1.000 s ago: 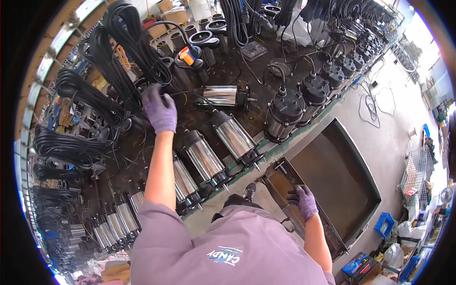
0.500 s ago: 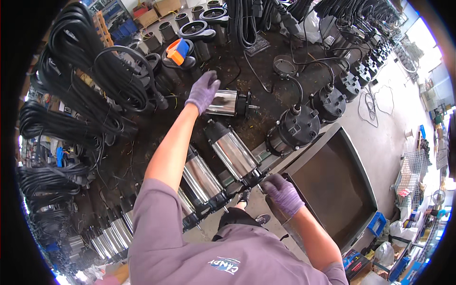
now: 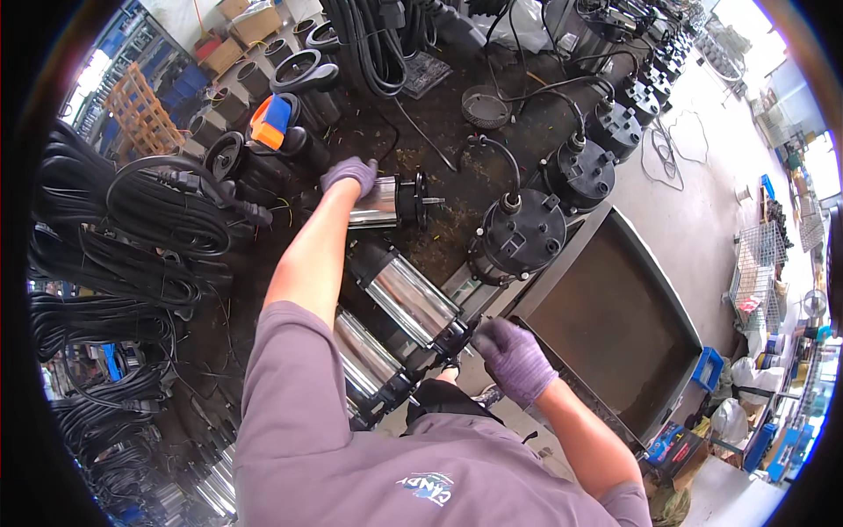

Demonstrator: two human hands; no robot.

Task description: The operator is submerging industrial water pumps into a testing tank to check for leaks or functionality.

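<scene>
A shiny steel motor (image 3: pixel 378 206) with a black end flange and a thin shaft lies on its side on the dark bench. My gloved left hand (image 3: pixel 350 174) is closed around its far left end, and the fingers are partly hidden. Nearer to me, a second steel motor (image 3: pixel 411 300) lies at a slant with its shaft end over the bench edge. Beside that end is my gloved right hand (image 3: pixel 520 362), its fingers curled; what they hold, if anything, is hidden. Another steel motor (image 3: pixel 367 353) lies partly behind my left arm.
Black-topped pump units (image 3: pixel 520 233) stand in a row along the right bench edge. A deep metal tray (image 3: pixel 606 325) sits right of my right hand. Coiled black cables (image 3: pixel 167 211) fill the left. Black pump housings (image 3: pixel 303 75) and an orange-and-blue tool (image 3: pixel 270 121) lie at the back.
My left hand has come down onto the end of the lying motor, its fingers now lower around it. My right hand remains by the second motor's shaft end. The whole view has shifted.
</scene>
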